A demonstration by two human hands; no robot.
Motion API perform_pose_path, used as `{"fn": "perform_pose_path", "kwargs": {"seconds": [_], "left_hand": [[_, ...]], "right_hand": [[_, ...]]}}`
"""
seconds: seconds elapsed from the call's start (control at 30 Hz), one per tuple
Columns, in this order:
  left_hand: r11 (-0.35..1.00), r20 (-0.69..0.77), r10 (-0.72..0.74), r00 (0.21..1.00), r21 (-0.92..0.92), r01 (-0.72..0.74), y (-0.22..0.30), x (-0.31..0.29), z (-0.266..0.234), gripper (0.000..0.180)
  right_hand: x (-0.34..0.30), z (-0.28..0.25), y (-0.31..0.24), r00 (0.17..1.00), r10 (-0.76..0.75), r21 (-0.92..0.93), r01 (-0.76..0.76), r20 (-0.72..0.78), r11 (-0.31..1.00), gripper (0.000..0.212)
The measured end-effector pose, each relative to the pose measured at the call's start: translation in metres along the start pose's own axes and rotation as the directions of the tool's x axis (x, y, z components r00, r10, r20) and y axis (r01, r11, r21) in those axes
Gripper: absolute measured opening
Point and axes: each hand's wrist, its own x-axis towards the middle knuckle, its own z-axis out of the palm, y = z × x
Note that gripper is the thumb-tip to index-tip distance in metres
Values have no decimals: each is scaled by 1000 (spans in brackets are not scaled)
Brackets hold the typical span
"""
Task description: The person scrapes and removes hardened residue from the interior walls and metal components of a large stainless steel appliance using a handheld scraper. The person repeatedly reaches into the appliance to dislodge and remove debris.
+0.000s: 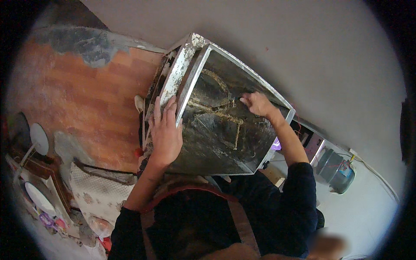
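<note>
In front of me is a shallow metal-framed panel (255,143), tilted, with a dark, grimy face. Raised, crusty yellow-brown strips cross that face. My left hand (167,136) grips the panel's left rim, its fingers lying along the outer side. Above the upper middle of the face, my right hand (258,105) is closed with curled fingers, close to the end of a crusty strip. Whatever those fingers hold, if anything, is too small or hidden to make out. Behind the panel's left edge stands a white frame (177,71) with flaking, stained paint.
A plain wall (312,52) runs behind the panel. At right lies a large blue water bottle (336,171) near a cable (377,173). Wood-patterned flooring (99,104) extends at left, with a quilted pale cloth (97,195) and round white discs (39,138) beyond.
</note>
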Motion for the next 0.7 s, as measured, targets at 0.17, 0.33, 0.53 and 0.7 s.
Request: {"fn": "perform_pose_path", "kwargs": {"seconds": [0.17, 0.33, 0.53, 0.7], "left_hand": [[999, 3, -36, 999, 7, 36, 2, 0, -1, 57], [1000, 21, -29, 999, 13, 29, -1, -2, 1, 56], [1000, 2, -13, 1000, 15, 13, 2, 0, 0, 56], [997, 43, -42, 998, 60, 39, 0, 0, -2, 56]], "right_hand": [[-9, -1, 2, 995, -98, 26, 99, -14, 995, 31], [-10, 18, 14, 996, 28, 136, -16, -90, 991, 31], [-8, 34, 30, 992, -51, 170, 69, -112, 983, 31], [-15, 65, 23, 999, 10, 449, 12, -46, 894, 29]]}}
